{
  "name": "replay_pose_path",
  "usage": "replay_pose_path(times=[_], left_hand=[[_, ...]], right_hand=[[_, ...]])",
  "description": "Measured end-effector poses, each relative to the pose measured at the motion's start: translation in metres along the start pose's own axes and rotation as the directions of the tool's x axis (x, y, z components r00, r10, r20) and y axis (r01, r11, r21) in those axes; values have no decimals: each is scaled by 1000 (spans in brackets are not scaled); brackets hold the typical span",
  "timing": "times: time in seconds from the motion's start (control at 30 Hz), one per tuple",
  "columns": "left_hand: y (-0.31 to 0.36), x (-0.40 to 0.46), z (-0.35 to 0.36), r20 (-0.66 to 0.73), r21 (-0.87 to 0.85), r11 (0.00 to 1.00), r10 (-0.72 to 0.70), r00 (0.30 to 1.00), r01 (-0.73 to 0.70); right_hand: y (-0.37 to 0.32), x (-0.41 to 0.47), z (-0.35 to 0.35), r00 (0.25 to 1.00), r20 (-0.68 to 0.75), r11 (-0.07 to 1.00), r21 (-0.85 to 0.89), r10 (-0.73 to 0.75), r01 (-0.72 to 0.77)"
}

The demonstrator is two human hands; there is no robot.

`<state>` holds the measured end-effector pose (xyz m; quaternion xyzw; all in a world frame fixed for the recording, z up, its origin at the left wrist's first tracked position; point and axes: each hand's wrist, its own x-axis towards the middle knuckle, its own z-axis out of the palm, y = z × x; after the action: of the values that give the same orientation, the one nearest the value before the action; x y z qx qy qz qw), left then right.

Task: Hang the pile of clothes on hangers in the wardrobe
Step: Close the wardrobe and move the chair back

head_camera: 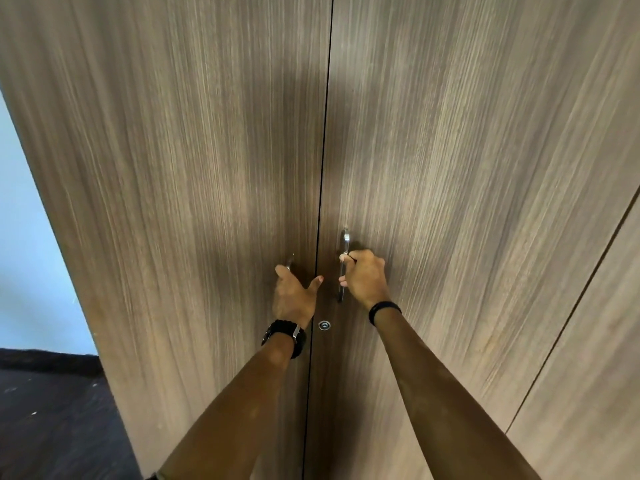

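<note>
Wardrobe (207,168) fills pretty much the whole view, two tall wood-grain doors, both closed, with a thin dark seam running down between them. Right hand (365,278) is wrapped around the metal handle of the right door (450,168), fingers curled round the bar about halfway down it, so the top of the right handle (345,240) sticks out above the fist and the bottom end pokes out below. Left hand (292,296) is at the left door's handle, fingers reaching up onto it while the thumb sticks out toward the seam. Only the tip of the left handle (289,262) shows above the fingers, so I honestly can't tell if that hand has closed on it or is just touching it.

A black watch (285,336) sits on the left wrist and a thin black band (383,309) on the right. Just below the hands, right next to the seam on the right door, there's a small round keyhole (324,325). Further right another panel (588,341) of the same wood sits past a second seam. On the left edge you get a pale blue wall (31,237) and dark floor (52,410) at the bottom corner. Clothes pile and hangers aren't anywhere in the shot.
</note>
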<state>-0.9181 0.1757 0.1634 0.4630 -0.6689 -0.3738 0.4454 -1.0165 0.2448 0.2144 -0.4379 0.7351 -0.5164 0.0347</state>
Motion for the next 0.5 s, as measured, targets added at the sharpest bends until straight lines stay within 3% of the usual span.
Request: replay_pose_path(times=[0.33,0.5], left_hand=[[-7,20,16,-71,132,991,30,997,-21],[-2,17,10,27,126,992,-1,1000,-2]], right_hand=[[5,23,8,1000,7,1000,-31,-2,2],[2,17,10,1000,-10,998,-63,17,-18]])
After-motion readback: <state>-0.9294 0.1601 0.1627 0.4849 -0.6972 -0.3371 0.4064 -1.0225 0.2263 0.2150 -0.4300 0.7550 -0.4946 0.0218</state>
